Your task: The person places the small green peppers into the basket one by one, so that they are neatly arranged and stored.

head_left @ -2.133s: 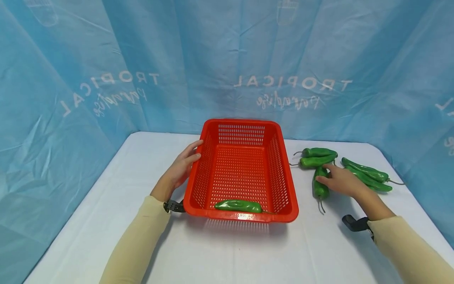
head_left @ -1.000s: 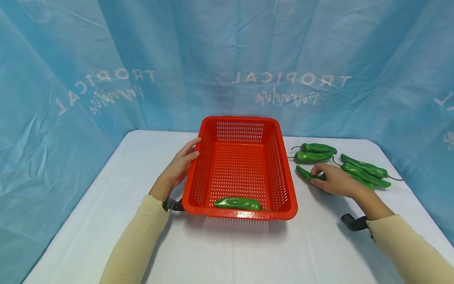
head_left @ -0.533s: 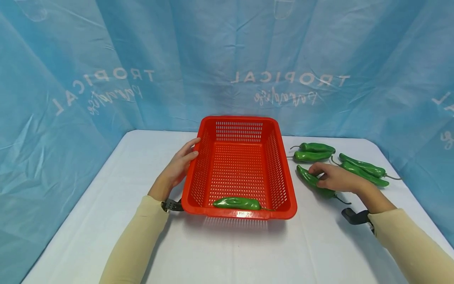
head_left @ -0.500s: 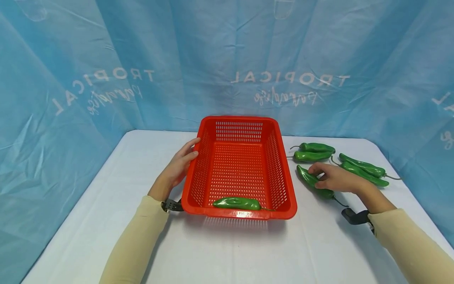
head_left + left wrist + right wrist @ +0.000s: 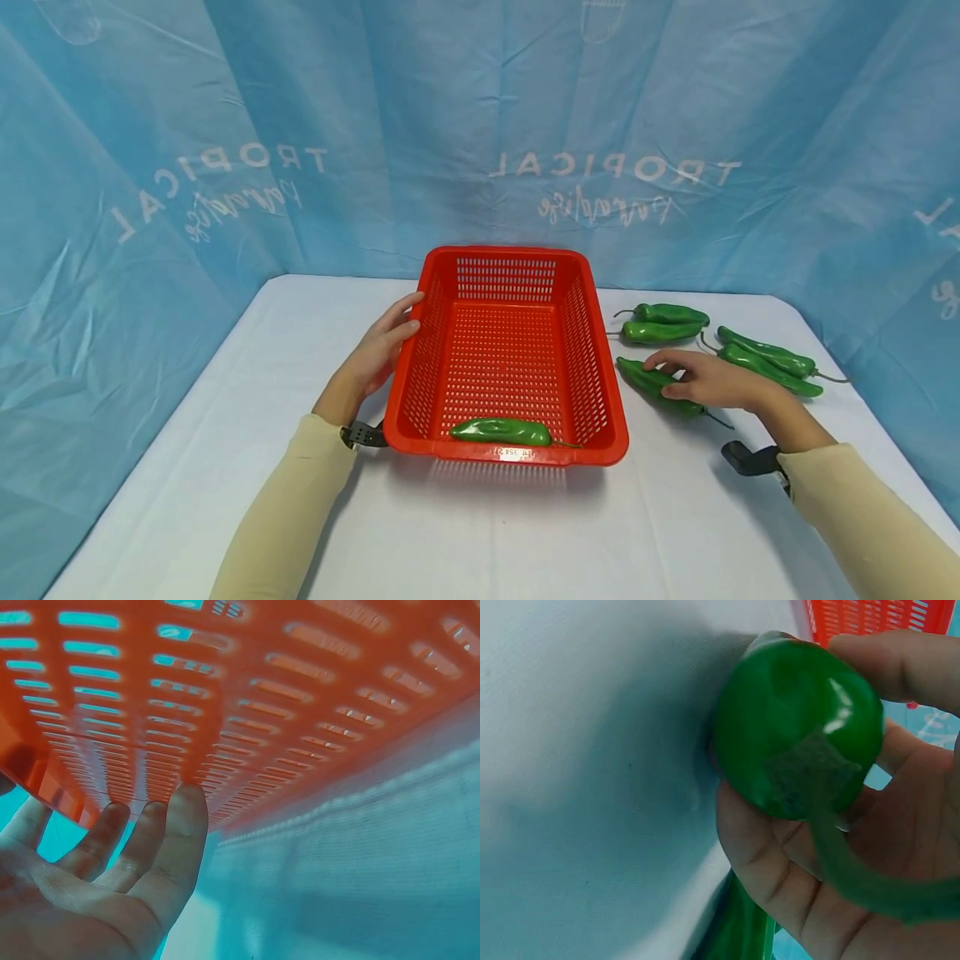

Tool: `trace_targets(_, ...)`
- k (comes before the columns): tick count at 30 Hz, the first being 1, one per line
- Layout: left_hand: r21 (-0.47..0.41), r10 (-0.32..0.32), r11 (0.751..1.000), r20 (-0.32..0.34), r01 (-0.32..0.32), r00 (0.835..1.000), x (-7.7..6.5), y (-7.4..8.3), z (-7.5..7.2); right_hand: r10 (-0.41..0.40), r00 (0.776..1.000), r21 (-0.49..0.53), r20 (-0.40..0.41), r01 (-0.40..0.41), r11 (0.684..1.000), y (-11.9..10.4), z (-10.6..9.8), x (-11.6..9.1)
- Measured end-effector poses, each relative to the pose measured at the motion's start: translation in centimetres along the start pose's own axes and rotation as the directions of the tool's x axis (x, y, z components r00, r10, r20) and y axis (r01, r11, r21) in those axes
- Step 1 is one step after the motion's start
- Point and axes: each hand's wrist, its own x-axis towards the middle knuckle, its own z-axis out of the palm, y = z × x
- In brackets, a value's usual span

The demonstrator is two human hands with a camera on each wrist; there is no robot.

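Observation:
My right hand (image 5: 701, 382) holds a green chili pepper (image 5: 647, 385) to the right of the basket, thumb on one side and fingers round the other. In the right wrist view the stem end of this green chili pepper (image 5: 795, 720) faces the camera, low over the white cloth. The red plastic basket (image 5: 517, 454) stands in the middle, with one green chili pepper (image 5: 501, 431) lying along its near wall. Against the basket's left side rests my left hand (image 5: 378, 346). Its fingertips touch the slotted outer wall (image 5: 247, 742) in the left wrist view, fingers fairly straight.
Two green peppers (image 5: 660, 332) lie near the back, right of the basket. Farther right are two more peppers (image 5: 768, 367), side by side. White cloth (image 5: 495, 542) covers the table; blue printed curtains (image 5: 450, 125) hang at the back and sides.
My right hand has drawn the pepper from beside the others and turned it diagonal, its tip toward the basket. It has lately shifted slightly left. My left hand stays at the basket.

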Motion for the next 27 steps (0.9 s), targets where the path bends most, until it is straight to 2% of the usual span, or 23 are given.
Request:
trace_targets(14, -0.013, 0.010, 1.000, 0.017, -0.010, 1.000, 0.2, 0.0, 0.0, -0.018, 0.999, 0.101, 0.050, 0.012, 0.995, -0.3, -0.3, -0.7)
trace_targets(22, -0.009, 0.010, 1.000, 0.016, -0.010, 1.000, 0.2, 0.2, 0.1, -0.020, 0.999, 0.074, 0.047, 0.017, 0.997, -0.5, -0.7, -0.7)
trace_targets(27, -0.002, 0.013, 1.000, 0.013, -0.013, 1.000, 0.1, 0.1, 0.0, -0.019, 1.000, 0.027, 0.010, 0.019, 0.999, -1.0, -1.6, -1.3)
